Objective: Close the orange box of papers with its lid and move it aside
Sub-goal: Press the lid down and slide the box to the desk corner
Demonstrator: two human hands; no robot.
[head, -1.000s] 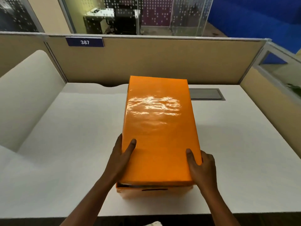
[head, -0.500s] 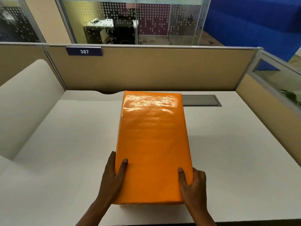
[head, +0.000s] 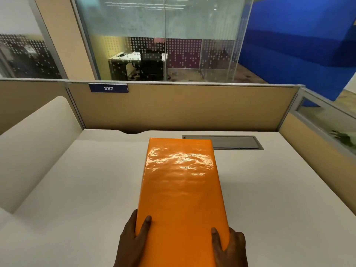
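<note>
The orange box (head: 181,193) lies lengthwise on the white desk (head: 86,189), its glossy lid covering the whole top. The papers and the box's near end are hidden. My left hand (head: 133,241) grips the near left edge, thumb on the lid and fingers down the side. My right hand (head: 229,247) grips the near right edge the same way. Both wrists leave the frame at the bottom.
A grey cable hatch (head: 231,142) is set into the desk behind the box's far right corner. Tan partition panels (head: 183,108) close the back and right sides. A cream curved divider (head: 34,147) stands on the left.
The lid has settled fully, so the gap at the near end no longer shows. The view has tilted up, and the box with both hands sits lower in the frame.
</note>
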